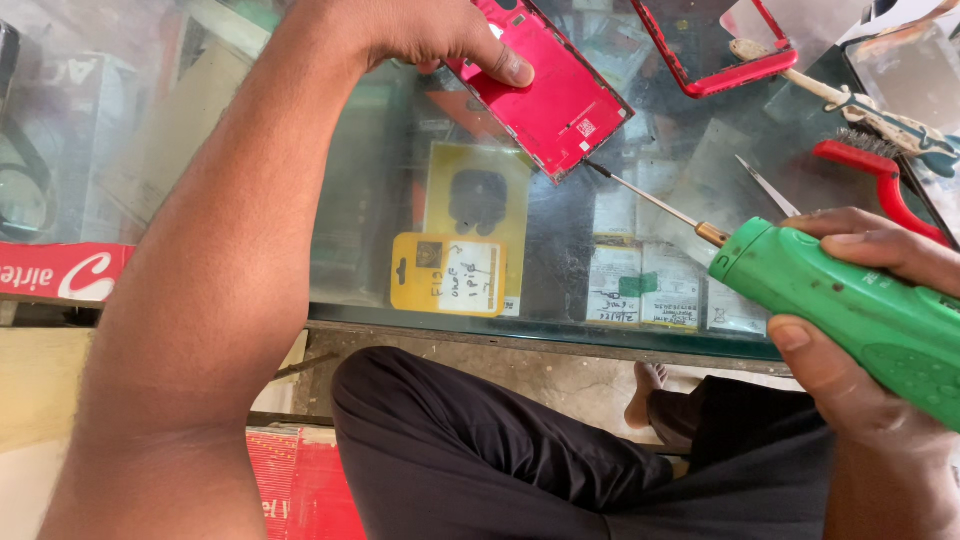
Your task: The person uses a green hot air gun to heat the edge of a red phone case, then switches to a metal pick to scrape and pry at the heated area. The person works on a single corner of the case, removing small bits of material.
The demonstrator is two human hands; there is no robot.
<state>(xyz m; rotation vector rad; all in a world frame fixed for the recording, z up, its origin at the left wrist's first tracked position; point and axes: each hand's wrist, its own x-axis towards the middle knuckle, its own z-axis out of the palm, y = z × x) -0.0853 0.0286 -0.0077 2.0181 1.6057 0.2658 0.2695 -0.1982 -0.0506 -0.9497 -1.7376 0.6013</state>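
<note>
My left hand [440, 35] reaches across the glass counter and presses its thumb on a red phone body [550, 95] lying flat at the top middle. My right hand [850, 330] at the right grips a green electric screwdriver [850, 300]. Its thin metal bit [645, 197] points up-left, with the tip touching the lower corner of the red phone body.
A red phone frame [715, 55] lies at the top right, with a brush [860, 110], red-handled pliers [880, 175] and tweezers [768, 187] near it. Under the glass counter top [380, 200] sit a yellow packet [450, 272] and small cards. My dark-trousered legs [480, 450] are below the counter edge.
</note>
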